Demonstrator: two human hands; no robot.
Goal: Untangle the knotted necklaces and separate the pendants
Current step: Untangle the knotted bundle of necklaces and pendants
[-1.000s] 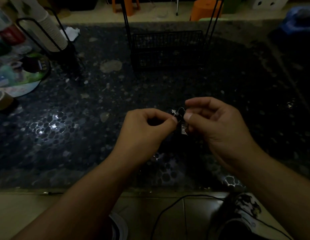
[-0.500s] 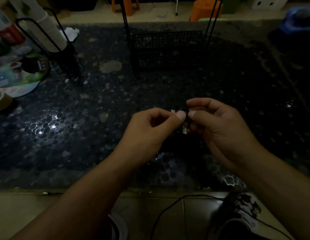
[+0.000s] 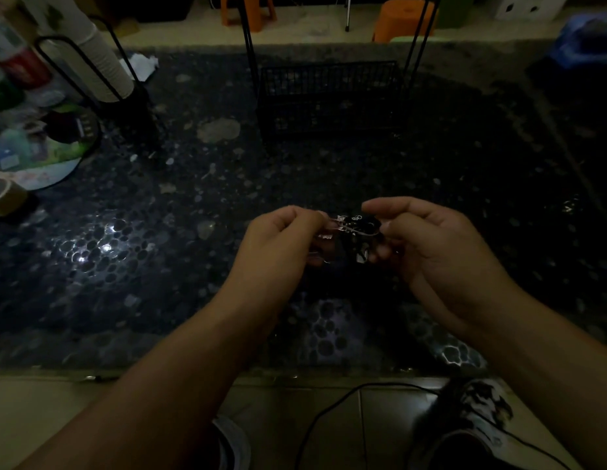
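While both hands work above the dark pebble-patterned table (image 3: 159,259), a tangled bundle of thin silver necklaces (image 3: 351,228) stretches between them.

The left hand (image 3: 281,245) pinches the left end of the tangle with curled fingers, and the right hand (image 3: 427,242) pinches the right end; a small pale pendant (image 3: 362,256) hangs below the bundle, just beside the right hand's fingers. At the table's far side stands a black wire basket (image 3: 329,96). Far left are a stack of white paper cups (image 3: 91,59) in a black wire holder and a round printed fan (image 3: 34,157).
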